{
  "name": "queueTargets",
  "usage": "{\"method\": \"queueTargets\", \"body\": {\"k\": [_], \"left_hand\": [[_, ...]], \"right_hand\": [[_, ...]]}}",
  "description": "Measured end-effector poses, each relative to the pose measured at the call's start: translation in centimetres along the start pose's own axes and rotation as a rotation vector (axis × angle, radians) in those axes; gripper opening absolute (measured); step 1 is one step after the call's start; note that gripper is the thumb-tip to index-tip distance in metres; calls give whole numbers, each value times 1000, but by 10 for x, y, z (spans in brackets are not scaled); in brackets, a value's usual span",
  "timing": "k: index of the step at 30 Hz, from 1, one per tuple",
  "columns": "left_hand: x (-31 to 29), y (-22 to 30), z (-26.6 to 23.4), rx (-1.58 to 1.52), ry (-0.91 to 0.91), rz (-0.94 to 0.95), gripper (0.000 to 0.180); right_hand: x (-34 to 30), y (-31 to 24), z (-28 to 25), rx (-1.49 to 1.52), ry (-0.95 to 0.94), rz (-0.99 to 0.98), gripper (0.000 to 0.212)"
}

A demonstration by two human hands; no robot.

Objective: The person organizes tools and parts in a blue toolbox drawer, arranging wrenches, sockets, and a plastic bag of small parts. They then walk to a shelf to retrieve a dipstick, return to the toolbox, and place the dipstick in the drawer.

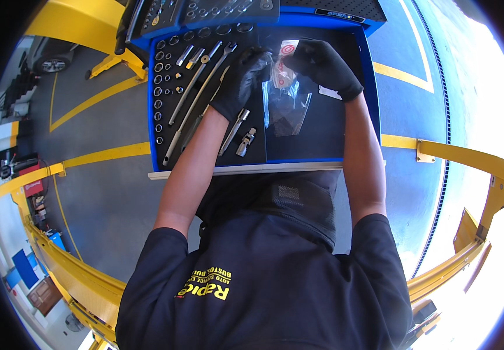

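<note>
Above the open tool drawer, a clear plastic bag [287, 111] with a white and red label [287, 52] hangs between my gloved hands. My left hand [248, 76], in a black glove, has its fingers closed on the bag's left upper edge. On the other side my right hand [325, 65], gloved too, grips the bag beside the label, its fingertips partly hidden. A small white slip [329, 92] shows just below the right hand. No part can be made out inside the clear bag.
The blue-edged drawer [374, 128] holds rows of sockets [158, 91], long ratchet handles [196, 84], an extension bar [234, 132] and a universal joint [246, 142] in black foam. A tray of tools [205, 10] lies at the far side. Yellow lift arms [467, 156] stand on both sides.
</note>
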State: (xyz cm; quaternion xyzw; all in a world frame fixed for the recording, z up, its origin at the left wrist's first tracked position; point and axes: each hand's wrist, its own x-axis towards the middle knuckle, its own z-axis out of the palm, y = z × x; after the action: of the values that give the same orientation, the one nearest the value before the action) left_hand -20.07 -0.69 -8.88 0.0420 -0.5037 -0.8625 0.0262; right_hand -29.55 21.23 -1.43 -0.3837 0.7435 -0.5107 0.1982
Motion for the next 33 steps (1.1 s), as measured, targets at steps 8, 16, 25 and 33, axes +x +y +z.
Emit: {"method": "queueTargets", "body": {"k": [8, 16, 25, 33], "left_hand": [[1, 0, -3, -73, -5, -19, 21], [-10, 19, 16, -52, -53, 118, 28], [-46, 54, 47, 422, -332, 83, 56], [-62, 39, 43, 567, -273, 310, 32]], "right_hand": [[4, 13, 3, -240, 126, -335, 37], [-3, -36, -3, -157, 275, -261, 33], [-13, -90, -17, -394, 242, -217, 29], [-43, -97, -11, -228, 257, -58, 24]]}}
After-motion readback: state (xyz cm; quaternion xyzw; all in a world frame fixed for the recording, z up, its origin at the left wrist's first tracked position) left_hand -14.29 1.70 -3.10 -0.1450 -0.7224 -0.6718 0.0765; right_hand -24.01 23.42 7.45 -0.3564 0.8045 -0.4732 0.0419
